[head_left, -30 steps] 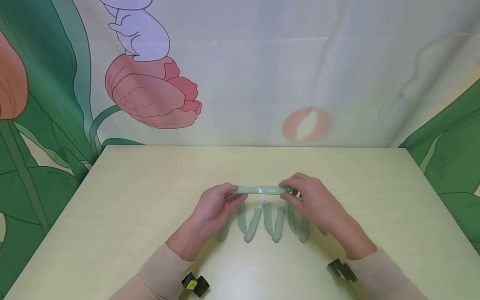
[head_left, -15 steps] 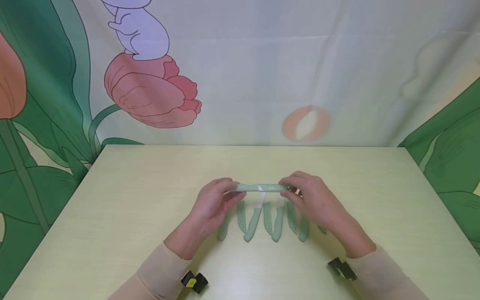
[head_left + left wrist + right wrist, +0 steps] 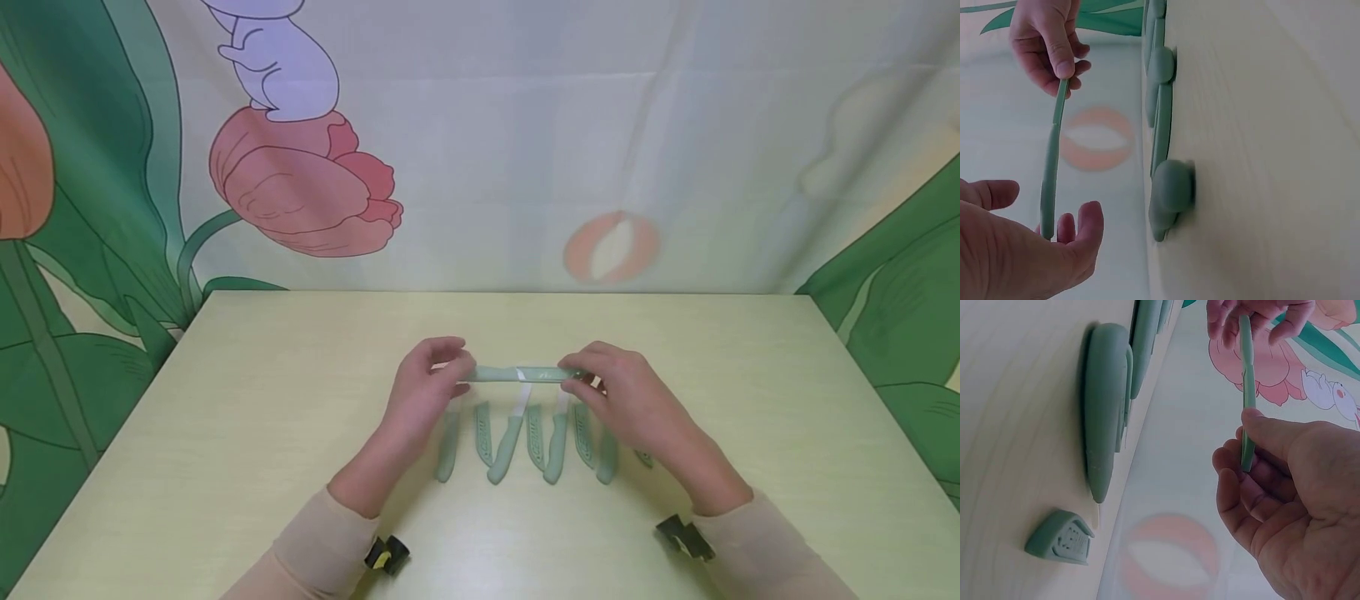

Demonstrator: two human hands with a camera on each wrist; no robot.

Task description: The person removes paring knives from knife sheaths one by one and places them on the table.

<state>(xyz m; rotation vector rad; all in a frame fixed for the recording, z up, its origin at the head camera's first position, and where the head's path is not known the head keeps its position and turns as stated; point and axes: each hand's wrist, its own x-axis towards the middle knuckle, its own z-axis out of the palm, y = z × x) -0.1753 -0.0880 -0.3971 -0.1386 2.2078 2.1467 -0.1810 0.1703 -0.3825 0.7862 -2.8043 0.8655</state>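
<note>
A light green knife [image 3: 497, 374] with its blade in a matching green sheath [image 3: 542, 375] is held level above the table. My right hand [image 3: 626, 396] pinches the sheath end between thumb and fingers, plain in the right wrist view. At the handle end my left hand [image 3: 427, 392] has its fingers spread apart; in the left wrist view the handle's butt [image 3: 1047, 228] sits between the loosened thumb and fingers. Below lie several green-handled knives, one handle [image 3: 506, 450] close under the held knife, with loose perforated sheaths [image 3: 536, 437] between them.
The pale wooden table [image 3: 225, 467] ends at a back edge against a printed cloth [image 3: 480, 167]. A leftmost knife handle [image 3: 447, 450] lies below my left hand, and a sheath tip [image 3: 645, 458] shows beside my right wrist.
My left hand has loosened its grip on the handle, its fingers lifting and spreading. The knife rose slightly, then stayed level. My right hand keeps its pinch on the sheath.
</note>
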